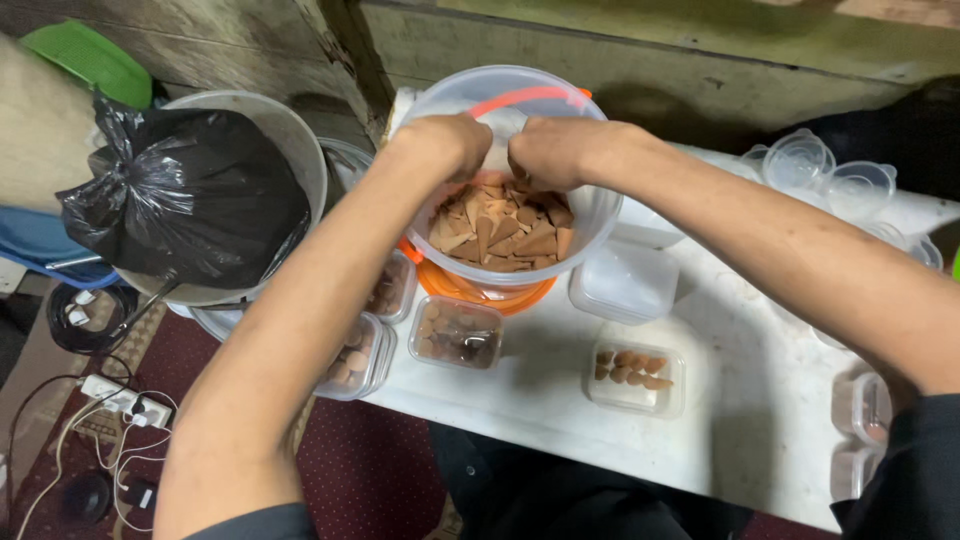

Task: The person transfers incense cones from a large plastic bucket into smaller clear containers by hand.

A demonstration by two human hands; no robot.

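Reaching into one clear plastic bucket (600, 215), both hands work over a heap of brown cone-shaped pieces (505, 232); left hand (443, 143) curled into a loose fist at the near-left rim, knuckles up, fingertips hidden inside, so what it grips cannot be told; right hand (548, 150) likewise clenched, fingers dug down among the cones, touching them, grasp itself hidden.

Head view, surroundings: bucket carries an orange handle (525, 97) and stands on an orange lid (485, 295) at the far edge of a white table (740, 400); cones fill its lower part.

Small clear lidded boxes sit just before the bucket; one (456, 334) holds brown pieces, another (636, 375) to its right shows a row of small tan cones; two more (372, 330) at the table's left edge, partly behind the left forearm; an empty-looking box (625, 282) beside the bucket's right.

Stacked clear round cups (828, 175) far right; more boxes (860, 430) at the right edge.

Left of the table: a pale bucket (300, 150) lined with a black plastic bag (185, 195); green lid (85, 60) behind; white power strip and cables (125, 400) on a red patterned carpet (365, 470).
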